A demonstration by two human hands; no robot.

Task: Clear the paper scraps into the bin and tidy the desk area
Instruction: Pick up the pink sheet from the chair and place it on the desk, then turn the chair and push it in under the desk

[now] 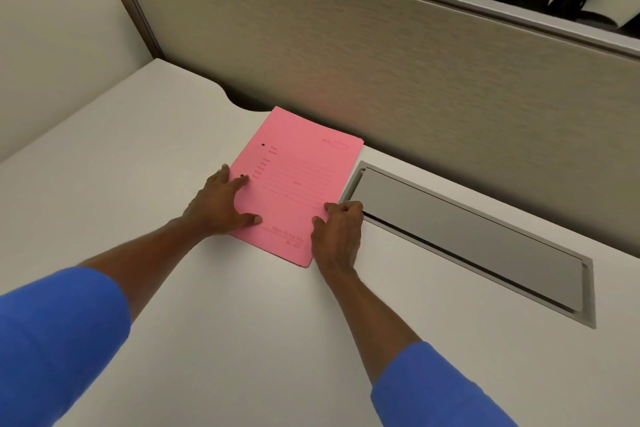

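Left hand (221, 204) spread flat, pinning the pink folder (294, 180) to the table (173, 288); right hand (337, 229) curled against its edge, apparently squaring it.

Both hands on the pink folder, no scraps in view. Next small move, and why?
Probably square it up: the pink folder lies askew to the partition, left hand flat on its left edge, right hand curled at its right edge beside the cable hatch. Rotate it parallel.
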